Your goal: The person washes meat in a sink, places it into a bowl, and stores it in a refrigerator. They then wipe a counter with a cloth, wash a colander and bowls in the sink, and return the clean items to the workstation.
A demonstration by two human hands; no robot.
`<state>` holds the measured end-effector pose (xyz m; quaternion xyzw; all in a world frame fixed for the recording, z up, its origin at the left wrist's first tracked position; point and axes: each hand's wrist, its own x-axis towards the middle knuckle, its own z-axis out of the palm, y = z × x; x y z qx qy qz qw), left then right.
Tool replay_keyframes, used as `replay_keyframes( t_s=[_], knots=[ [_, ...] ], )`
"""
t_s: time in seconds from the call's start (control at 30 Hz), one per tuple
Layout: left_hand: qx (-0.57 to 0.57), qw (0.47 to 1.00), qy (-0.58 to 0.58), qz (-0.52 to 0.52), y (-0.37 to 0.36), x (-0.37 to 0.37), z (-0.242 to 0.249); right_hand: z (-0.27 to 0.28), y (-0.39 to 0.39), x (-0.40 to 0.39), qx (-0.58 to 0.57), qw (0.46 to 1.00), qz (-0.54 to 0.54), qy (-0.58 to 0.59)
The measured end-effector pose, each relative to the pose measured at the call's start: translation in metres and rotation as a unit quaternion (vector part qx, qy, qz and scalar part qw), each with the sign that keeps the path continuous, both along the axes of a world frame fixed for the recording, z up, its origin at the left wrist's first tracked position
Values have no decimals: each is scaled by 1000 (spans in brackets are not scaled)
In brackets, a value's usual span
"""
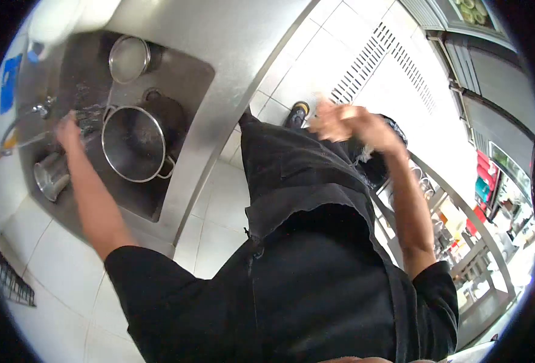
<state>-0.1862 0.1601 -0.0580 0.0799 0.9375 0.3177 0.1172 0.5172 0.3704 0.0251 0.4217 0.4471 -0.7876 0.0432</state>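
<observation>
My left hand [69, 132] reaches into the steel sink [198, 78], beside the tap [40, 111] and its splashing water. Its fingers are too small and blurred to tell what they hold. Just right of it stands a large steel pot [135, 145] with two side handles. A smaller steel pot [50, 175] lies tilted below the hand. Farther up the sink is a round steel container [129, 59] with cloudy content. My right hand [349, 124] hangs in the air in front of the dark apron, smeared by motion, fingers loosely bent and partly apart, with nothing visible in them.
The sink's steel edge [252, 66] runs along my left side. A floor drain grate [364, 63] lies ahead in the white tiles. On the right stands a metal rack [488, 254] with kitchenware. A white container [55, 21] is at the top left.
</observation>
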Motion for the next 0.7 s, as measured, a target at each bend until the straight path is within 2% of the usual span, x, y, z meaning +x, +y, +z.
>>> replay_keyframes(
  t_s=[0.03,0.07,0.1,0.13,0.17,0.2,0.23,0.27,0.3,0.37,0.4,0.43,0.47,0.5,0.53,0.57,0.63,0.67,0.7],
  knots=[
    [46,998,-38,18,-6,29,2,3,-13,-17,93,990,102,14],
    [40,998,-56,0,-5,70,17,25,-20,-45,136,950,254,-122],
    [34,996,-74,-19,-3,112,33,-1,-36,-36,190,937,289,-49],
    [-1,996,-45,-75,-23,110,11,-40,-52,-23,244,915,322,22],
    [59,988,-140,37,-12,164,38,-53,-55,1,280,900,335,2],
    [67,986,-140,61,-14,197,50,-55,-50,34,314,883,347,-18],
    [107,983,-136,65,-22,223,57,-41,-39,68,340,878,332,-57],
    [98,983,-143,56,-18,256,82,-28,-30,105,335,899,279,-47],
    [88,986,-131,49,-26,271,88,-13,-23,137,272,932,231,-57],
    [66,991,-107,51,-32,307,110,22,-10,180,201,950,230,-72],
    [87,989,-112,42,-40,316,113,27,-7,191,128,976,171,-43],
    [103,984,-131,57,-43,325,118,26,-6,183,150,983,109,-4],
    [98,989,-92,56,-42,337,121,17,-7,174,167,984,48,34],
    [100,989,-95,47,-39,350,126,-38,-6,171,213,970,104,55],
    [101,989,-99,37,-34,361,129,-24,-1,151,162,979,119,-15],
    [101,989,-108,26,-26,370,132,-61,0,146,155,974,164,-15],
    [99,987,-127,7,-9,385,138,-186,2,169,145,960,235,53],
    [83,990,-115,-20,-1,387,138,-223,2,182,141,954,256,59],
    [68,991,-103,-45,7,388,135,-229,6,193,151,935,313,-74]
  ],
)
